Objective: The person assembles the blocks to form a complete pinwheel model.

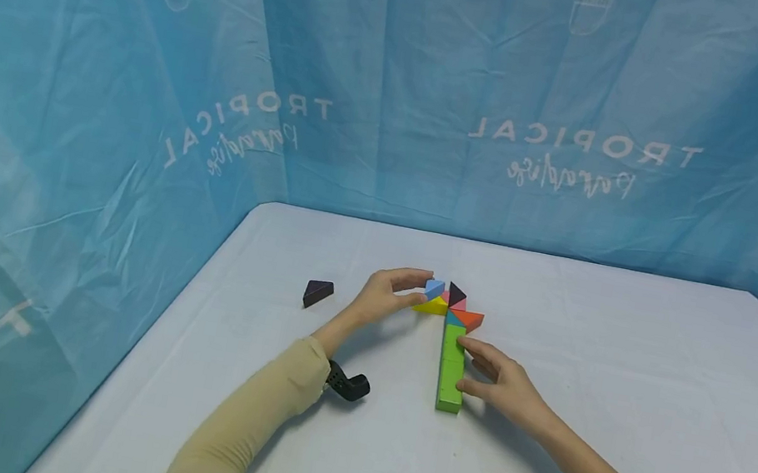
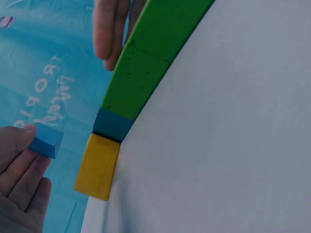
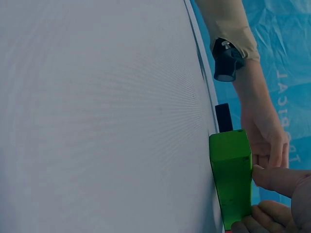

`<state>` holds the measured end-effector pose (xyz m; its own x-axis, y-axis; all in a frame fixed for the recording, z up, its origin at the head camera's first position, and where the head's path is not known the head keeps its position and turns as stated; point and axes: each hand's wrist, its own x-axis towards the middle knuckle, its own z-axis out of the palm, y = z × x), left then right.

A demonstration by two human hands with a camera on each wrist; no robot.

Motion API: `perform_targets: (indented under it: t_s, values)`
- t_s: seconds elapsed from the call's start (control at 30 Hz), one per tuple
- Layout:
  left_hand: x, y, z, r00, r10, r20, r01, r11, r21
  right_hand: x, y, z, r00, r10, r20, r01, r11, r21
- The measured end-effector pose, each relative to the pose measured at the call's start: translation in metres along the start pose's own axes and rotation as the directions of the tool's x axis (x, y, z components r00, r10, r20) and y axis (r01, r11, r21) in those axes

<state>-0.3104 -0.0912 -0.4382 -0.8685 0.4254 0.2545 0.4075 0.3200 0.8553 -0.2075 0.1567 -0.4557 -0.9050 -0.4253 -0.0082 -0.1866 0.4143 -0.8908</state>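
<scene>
My left hand (image 1: 384, 295) pinches a blue triangular block (image 2: 47, 141) between thumb and fingers, over the far left side of a pinwheel of triangular blocks. That pinwheel has a yellow block (image 1: 433, 306), a black one (image 1: 456, 294), an orange-red one (image 1: 470, 319), a teal one (image 1: 454, 318) and pink pieces. Green blocks (image 1: 451, 372) run in a line from the teal piece toward me. Along their right side rests my right hand (image 1: 503, 385), thumb and fingertips touching the same face. In the left wrist view its fingers look straight.
A black triangular block (image 1: 319, 294) lies apart, left of my left hand. Black wrist-worn devices (image 1: 349, 384) hang below both sleeves. The white table (image 1: 632, 357) ends at a blue printed curtain (image 1: 392, 163) behind and on the left.
</scene>
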Motion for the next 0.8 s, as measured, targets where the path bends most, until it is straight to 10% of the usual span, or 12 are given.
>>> perform_targets:
  t_s: [0.8]
  values:
    - [-0.026,-0.01,0.024,0.997,-0.009,0.072,-0.006,0.98,0.199,0.0,0.001,-0.001,1.0,-0.009,0.003,0.009,1.0,-0.014]
